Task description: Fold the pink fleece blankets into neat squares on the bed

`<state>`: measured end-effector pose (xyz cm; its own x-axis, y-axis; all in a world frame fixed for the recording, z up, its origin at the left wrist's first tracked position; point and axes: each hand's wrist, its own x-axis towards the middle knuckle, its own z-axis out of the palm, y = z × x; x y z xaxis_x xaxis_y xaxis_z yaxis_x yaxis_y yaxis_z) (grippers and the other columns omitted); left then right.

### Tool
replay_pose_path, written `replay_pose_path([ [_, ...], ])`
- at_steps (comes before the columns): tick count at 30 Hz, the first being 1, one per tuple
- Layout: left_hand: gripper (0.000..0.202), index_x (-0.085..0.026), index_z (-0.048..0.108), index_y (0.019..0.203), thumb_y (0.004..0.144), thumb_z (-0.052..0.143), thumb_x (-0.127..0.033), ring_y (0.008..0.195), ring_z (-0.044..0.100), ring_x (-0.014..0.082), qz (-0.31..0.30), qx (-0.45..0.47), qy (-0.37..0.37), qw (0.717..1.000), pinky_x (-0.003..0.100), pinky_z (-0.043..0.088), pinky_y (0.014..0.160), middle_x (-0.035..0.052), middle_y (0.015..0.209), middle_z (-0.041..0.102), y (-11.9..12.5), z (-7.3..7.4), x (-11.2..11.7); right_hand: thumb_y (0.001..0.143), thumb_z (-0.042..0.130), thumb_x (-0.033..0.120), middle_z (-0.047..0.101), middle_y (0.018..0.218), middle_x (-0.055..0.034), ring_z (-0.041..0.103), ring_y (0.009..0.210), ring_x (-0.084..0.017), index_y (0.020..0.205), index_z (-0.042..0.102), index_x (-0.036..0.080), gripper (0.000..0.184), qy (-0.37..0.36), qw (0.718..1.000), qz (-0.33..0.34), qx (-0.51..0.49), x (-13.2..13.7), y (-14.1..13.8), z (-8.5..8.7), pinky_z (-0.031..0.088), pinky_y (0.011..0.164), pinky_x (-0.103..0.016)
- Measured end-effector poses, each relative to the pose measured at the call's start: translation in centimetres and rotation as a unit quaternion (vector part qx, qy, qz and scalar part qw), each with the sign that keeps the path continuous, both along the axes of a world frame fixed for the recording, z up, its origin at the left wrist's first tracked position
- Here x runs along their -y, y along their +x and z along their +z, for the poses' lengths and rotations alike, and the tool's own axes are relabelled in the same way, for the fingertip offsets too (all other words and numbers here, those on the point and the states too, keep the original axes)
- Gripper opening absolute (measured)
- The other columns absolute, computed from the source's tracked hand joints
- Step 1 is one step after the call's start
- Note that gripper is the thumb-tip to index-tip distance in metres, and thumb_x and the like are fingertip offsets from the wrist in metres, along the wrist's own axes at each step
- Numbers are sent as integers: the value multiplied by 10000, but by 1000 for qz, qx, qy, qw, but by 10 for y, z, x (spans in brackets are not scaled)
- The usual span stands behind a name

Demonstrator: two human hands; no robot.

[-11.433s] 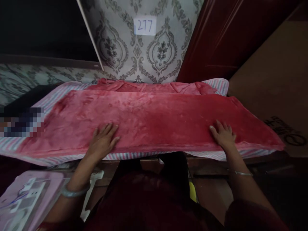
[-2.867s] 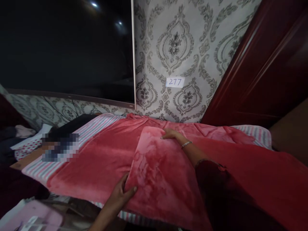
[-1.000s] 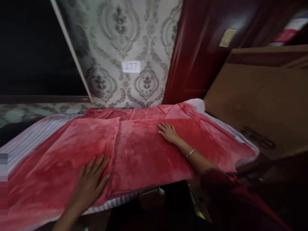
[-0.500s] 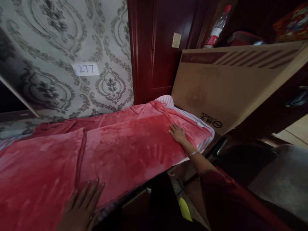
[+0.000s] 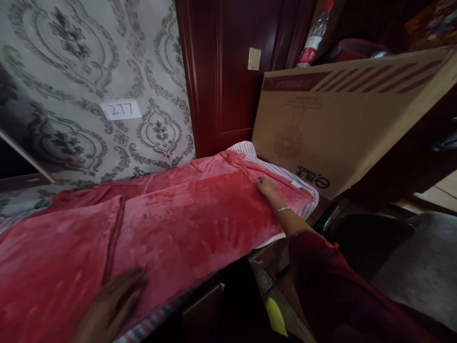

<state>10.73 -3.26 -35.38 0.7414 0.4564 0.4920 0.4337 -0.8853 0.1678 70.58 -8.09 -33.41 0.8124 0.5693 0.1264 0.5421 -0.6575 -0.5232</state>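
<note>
A red plush blanket (image 5: 185, 224) lies folded in layers along a surface, with handprint marks in its pile. Over its right end, my right hand (image 5: 267, 188) has its fingers curled in at the fold's edge, pinching the fabric. A thin bracelet circles that wrist. My left hand (image 5: 110, 305) is low at the front left, just over or touching the blanket, slightly blurred. Its thumb stands apart from its bent fingers, and nothing shows between them. Beneath the blanket, a striped cloth (image 5: 303, 212) sticks out at the right end and along the front edge.
A large cardboard box (image 5: 303, 119) leans behind the blanket's right end. Behind its top edge stands a plastic bottle (image 5: 314, 38) with a red cap. Patterned wallpaper (image 5: 157, 128) bears a paper label (image 5: 123, 109) reading 277. A dark red door panel (image 5: 232, 95) adjoins it.
My right hand has gone from lying flat with spread fingers to curling its fingers at the fold's edge. My left hand's fingers have bent and drawn together. The view has shifted slightly.
</note>
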Motion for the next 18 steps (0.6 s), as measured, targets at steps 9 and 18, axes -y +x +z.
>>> replay_pose_path([
  [9,607,-209,725,1156,918,384,-651,1092,729,278,74,-58,-117,989,380,559,1007,105,1204,758,78,54,-103,954,523,256,673,1331,-176,661,1202,-283,1426,575,98,500,87,994,68,-3,-54,11,1,516,999,-375],
  [18,496,-52,637,1175,987,314,-379,1153,669,312,161,-171,-67,970,423,499,1004,233,1255,692,149,80,-193,832,622,154,636,1393,-159,619,1253,-273,1437,563,105,610,165,973,161,-33,-95,41,-2,478,1071,-413],
])
